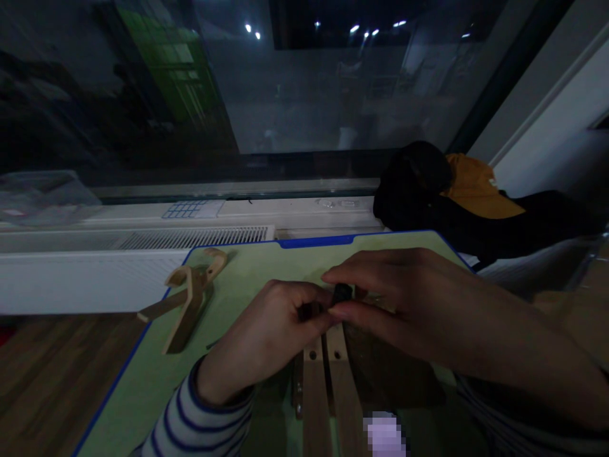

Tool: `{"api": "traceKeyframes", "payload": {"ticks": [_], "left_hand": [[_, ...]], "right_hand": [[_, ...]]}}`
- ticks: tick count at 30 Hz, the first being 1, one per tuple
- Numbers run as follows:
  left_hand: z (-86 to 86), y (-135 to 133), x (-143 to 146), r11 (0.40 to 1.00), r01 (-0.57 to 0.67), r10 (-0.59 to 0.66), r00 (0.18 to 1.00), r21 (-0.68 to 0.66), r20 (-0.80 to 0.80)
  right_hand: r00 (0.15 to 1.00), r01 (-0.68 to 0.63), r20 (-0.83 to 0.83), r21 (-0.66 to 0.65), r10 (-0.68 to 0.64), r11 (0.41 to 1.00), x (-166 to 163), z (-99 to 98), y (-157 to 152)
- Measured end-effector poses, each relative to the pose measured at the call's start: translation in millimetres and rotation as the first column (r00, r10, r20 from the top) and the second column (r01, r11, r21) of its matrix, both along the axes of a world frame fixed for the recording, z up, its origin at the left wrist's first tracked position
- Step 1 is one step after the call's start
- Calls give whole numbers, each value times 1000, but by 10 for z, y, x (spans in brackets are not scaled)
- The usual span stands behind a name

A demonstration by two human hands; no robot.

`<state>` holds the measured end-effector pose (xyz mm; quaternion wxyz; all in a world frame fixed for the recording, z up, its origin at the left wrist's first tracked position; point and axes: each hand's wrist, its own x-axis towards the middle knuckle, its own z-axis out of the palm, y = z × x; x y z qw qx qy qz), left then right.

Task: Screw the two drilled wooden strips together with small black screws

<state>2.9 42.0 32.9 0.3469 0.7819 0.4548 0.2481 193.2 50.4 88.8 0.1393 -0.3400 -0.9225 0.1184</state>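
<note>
The right hand (404,289) pinches a small, black, stubby piece (341,293) near the far ends of two smooth, brown wooden strips (316,393), each with a round hole, over the green table (257,261). The left hand (276,324) curls beside it; whether it grips anything, I cannot tell.

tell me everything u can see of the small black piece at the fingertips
The small black piece looks short, blunt and perhaps cylindrical; its material is unclear in the dim light. The right hand pinches it between thumb and fingers, near the far ends of two wooden strips. The left hand is right beside it; contact is unclear.
</note>
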Motion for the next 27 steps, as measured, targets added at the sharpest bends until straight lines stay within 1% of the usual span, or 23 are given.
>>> {"api": "traceKeyframes", "payload": {"ticks": [2, 5, 7, 10, 13, 16, 20, 22, 24, 27], "left_hand": [[2, 0, 3, 1000, 9, -8, 1000, 3, -9], [1, 4, 12, 1000, 9, -9, 1000, 23, -26], [1, 5, 19, 999, 5, -3, 999, 32, -40], [7, 2, 23, 998, -13, 17, 997, 55, -77], [25, -5, 27, 996, -7, 17, 992, 84, -122], [46, -10, 36, 995, 4, 11, 989, 103, -144], [56, -7, 39, 995, 11, 2, 992, 101, -125], [53, -5, 34, 995, 6, 6, 992, 98, -122], [48, -6, 31, 996, 3, 7, 994, 88, -112], [44, -15, 43, 998, 15, -10, 997, 65, -73]], "right_hand": [[1000, -19, -13, -11, 19, 1000, 13, 33, -10], [997, -81, -22, -52, 80, 995, 32, 82, -20], [996, -89, -12, -56, 89, 994, 42, 102, -26], [997, -72, 8, -19, 73, 997, 51, 106, -30], [996, -84, 7, 23, 84, 996, 55, 101, -31], [997, -74, 2, 24, 74, 997, 50, 108, -33], [999, -51, -7, -31, 51, 998, 20, 112, -23], [999, -45, -12, -35, 45, 998, 2, 104, -7], [998, -53, -21, -29, 53, 998, -3, 98, 10], [996, -87, -28, -55, 85, 995, 27, 102, 23]]}}
